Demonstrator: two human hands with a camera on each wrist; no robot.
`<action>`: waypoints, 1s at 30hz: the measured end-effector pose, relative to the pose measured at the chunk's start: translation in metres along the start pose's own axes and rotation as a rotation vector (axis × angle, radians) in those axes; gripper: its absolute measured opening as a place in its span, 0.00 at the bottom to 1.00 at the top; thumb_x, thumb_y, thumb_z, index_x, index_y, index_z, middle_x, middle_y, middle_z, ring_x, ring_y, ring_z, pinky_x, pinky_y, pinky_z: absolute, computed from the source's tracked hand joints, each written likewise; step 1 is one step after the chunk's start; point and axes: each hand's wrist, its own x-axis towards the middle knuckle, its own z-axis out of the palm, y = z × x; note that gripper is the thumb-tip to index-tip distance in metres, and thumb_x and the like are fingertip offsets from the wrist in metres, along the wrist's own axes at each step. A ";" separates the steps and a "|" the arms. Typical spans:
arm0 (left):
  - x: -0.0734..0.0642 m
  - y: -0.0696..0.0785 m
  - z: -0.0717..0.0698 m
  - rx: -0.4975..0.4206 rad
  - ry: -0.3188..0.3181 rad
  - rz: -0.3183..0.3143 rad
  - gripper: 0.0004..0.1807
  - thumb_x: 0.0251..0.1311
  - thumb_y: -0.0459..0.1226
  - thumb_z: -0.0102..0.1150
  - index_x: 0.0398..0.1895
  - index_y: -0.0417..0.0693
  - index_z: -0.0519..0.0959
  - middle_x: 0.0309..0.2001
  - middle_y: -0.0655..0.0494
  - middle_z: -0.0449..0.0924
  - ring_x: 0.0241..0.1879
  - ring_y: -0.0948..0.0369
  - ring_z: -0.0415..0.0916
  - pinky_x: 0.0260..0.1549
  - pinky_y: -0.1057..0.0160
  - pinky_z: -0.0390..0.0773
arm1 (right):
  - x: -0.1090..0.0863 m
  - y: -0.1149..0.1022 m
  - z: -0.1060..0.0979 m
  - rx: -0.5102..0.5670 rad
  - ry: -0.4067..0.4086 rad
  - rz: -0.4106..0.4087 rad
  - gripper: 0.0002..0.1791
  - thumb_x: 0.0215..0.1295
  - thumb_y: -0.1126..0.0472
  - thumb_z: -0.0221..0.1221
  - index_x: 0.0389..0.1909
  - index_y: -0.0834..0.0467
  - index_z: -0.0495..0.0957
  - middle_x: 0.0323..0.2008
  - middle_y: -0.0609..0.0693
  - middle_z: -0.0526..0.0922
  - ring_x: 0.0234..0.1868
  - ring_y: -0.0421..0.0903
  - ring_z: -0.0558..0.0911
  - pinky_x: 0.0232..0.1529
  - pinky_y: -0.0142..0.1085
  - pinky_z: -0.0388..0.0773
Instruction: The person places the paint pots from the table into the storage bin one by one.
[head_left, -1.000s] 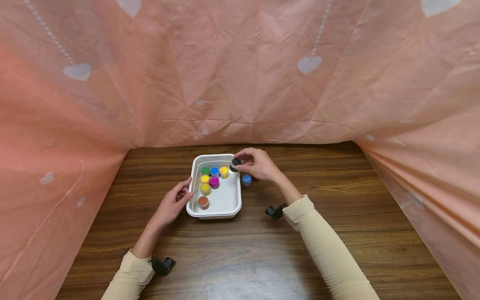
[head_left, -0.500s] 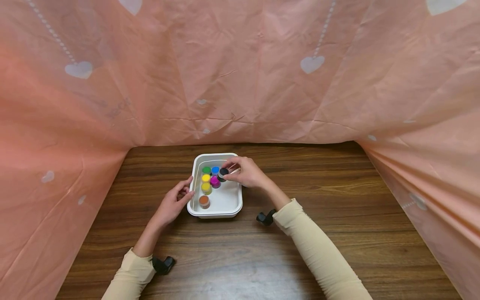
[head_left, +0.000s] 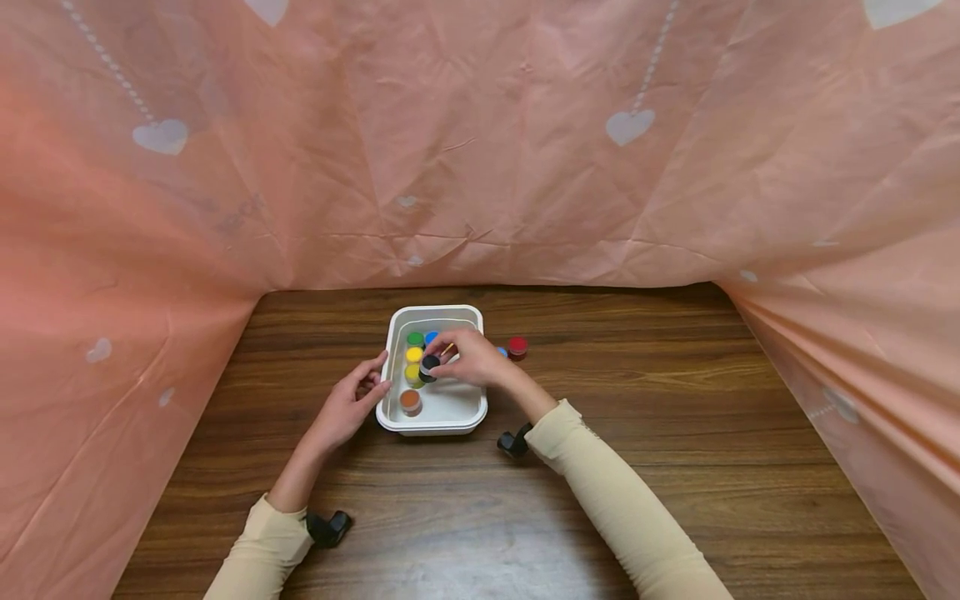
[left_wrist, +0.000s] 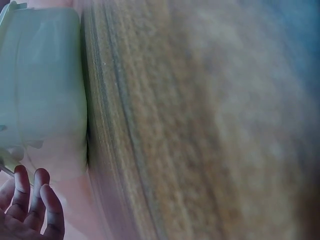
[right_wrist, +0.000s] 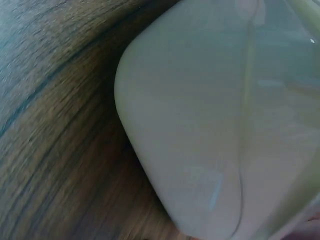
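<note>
In the head view, my right hand pinches a small black-lidded paint jar between thumb and fingers, over the inside of a white plastic tub. Inside stand a green jar, a blue jar, a yellow jar, a darker yellow jar and an orange-brown jar. Right-hand fingers hide part of the tub. My left hand touches the tub's left rim with thumb and fingertips. Its relaxed, bent fingers appear beside the tub in the left wrist view.
Right of the tub, a red jar and a partly hidden blue-lidded jar stand on the wooden table. A pink curtain with hearts encloses the back and sides. Black wrist cameras sit at both cuffs.
My right hand has carried the black jar leftward from the tub's right rim to above the inner jars, now covering the magenta one. The red jar has come into view. The left hand stays put.
</note>
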 end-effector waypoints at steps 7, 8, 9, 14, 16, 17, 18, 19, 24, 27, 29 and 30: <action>0.000 0.001 0.001 -0.004 0.005 0.007 0.27 0.74 0.31 0.57 0.73 0.30 0.67 0.42 0.44 0.73 0.40 0.60 0.70 0.41 0.65 0.73 | 0.004 -0.008 0.008 -0.079 -0.044 0.025 0.15 0.62 0.65 0.73 0.49 0.62 0.85 0.44 0.54 0.87 0.47 0.50 0.86 0.53 0.38 0.82; 0.000 0.001 0.001 -0.003 0.006 0.007 0.27 0.74 0.30 0.57 0.73 0.30 0.67 0.42 0.45 0.73 0.40 0.60 0.70 0.41 0.65 0.73 | 0.005 -0.009 0.009 -0.098 -0.048 0.030 0.15 0.61 0.64 0.73 0.48 0.61 0.85 0.43 0.54 0.87 0.46 0.50 0.86 0.52 0.37 0.82; 0.000 0.001 0.001 -0.004 0.006 0.006 0.27 0.74 0.30 0.57 0.73 0.30 0.68 0.42 0.45 0.73 0.40 0.60 0.70 0.42 0.65 0.73 | 0.006 -0.009 0.010 -0.112 -0.052 0.036 0.15 0.61 0.64 0.73 0.48 0.61 0.85 0.43 0.53 0.87 0.46 0.49 0.86 0.51 0.35 0.82; 0.002 -0.005 0.002 -0.003 0.007 0.003 0.27 0.74 0.30 0.57 0.73 0.30 0.67 0.42 0.44 0.73 0.41 0.60 0.70 0.42 0.64 0.73 | 0.008 -0.008 0.011 -0.141 -0.069 0.072 0.14 0.60 0.65 0.74 0.46 0.60 0.85 0.41 0.52 0.87 0.43 0.45 0.85 0.48 0.30 0.80; 0.005 -0.012 0.003 0.000 0.011 0.000 0.28 0.74 0.31 0.57 0.74 0.32 0.67 0.43 0.44 0.73 0.41 0.59 0.70 0.42 0.63 0.73 | 0.008 -0.007 0.011 -0.136 -0.080 0.081 0.14 0.59 0.65 0.75 0.46 0.60 0.85 0.41 0.52 0.87 0.42 0.44 0.85 0.48 0.30 0.80; 0.006 -0.017 0.004 0.006 0.013 0.000 0.28 0.75 0.31 0.57 0.74 0.33 0.67 0.43 0.44 0.73 0.41 0.59 0.70 0.42 0.63 0.73 | 0.009 -0.007 0.011 -0.133 -0.087 0.084 0.15 0.58 0.65 0.75 0.45 0.60 0.86 0.40 0.52 0.87 0.41 0.43 0.85 0.48 0.30 0.80; 0.007 -0.021 0.004 0.011 0.016 0.002 0.28 0.75 0.32 0.57 0.75 0.34 0.67 0.43 0.44 0.73 0.41 0.59 0.70 0.42 0.64 0.73 | 0.009 -0.006 0.011 -0.130 -0.092 0.084 0.15 0.58 0.66 0.75 0.45 0.60 0.86 0.40 0.52 0.87 0.41 0.43 0.84 0.48 0.30 0.80; 0.008 -0.026 0.005 0.011 0.018 0.004 0.28 0.75 0.33 0.57 0.75 0.35 0.67 0.43 0.45 0.73 0.42 0.59 0.70 0.42 0.64 0.73 | 0.010 -0.006 0.012 -0.128 -0.099 0.086 0.15 0.57 0.66 0.76 0.45 0.60 0.86 0.40 0.51 0.87 0.40 0.42 0.84 0.47 0.30 0.80; 0.007 -0.026 0.003 0.009 0.011 0.015 0.28 0.75 0.34 0.57 0.75 0.36 0.67 0.43 0.45 0.73 0.42 0.60 0.70 0.42 0.66 0.73 | 0.013 -0.003 0.014 -0.154 -0.123 0.077 0.15 0.57 0.66 0.76 0.44 0.60 0.85 0.39 0.51 0.87 0.40 0.42 0.84 0.47 0.29 0.80; 0.005 -0.017 0.002 0.010 0.004 0.005 0.28 0.75 0.32 0.56 0.74 0.33 0.67 0.43 0.43 0.73 0.42 0.58 0.70 0.42 0.64 0.73 | 0.016 -0.003 0.016 -0.197 -0.131 0.065 0.15 0.56 0.66 0.76 0.44 0.60 0.85 0.39 0.51 0.88 0.41 0.42 0.84 0.47 0.29 0.79; 0.005 -0.015 0.003 0.016 0.004 0.002 0.27 0.75 0.31 0.56 0.74 0.32 0.66 0.43 0.43 0.73 0.43 0.58 0.69 0.42 0.64 0.73 | 0.017 -0.003 0.018 -0.225 -0.139 0.063 0.15 0.56 0.66 0.76 0.43 0.60 0.85 0.39 0.51 0.88 0.42 0.43 0.84 0.47 0.29 0.79; 0.006 -0.021 0.003 0.016 0.008 -0.003 0.28 0.75 0.32 0.56 0.75 0.33 0.67 0.43 0.44 0.73 0.43 0.58 0.69 0.43 0.64 0.73 | 0.017 -0.003 0.018 -0.230 -0.144 0.062 0.14 0.56 0.66 0.76 0.43 0.60 0.85 0.39 0.51 0.88 0.42 0.43 0.85 0.47 0.29 0.79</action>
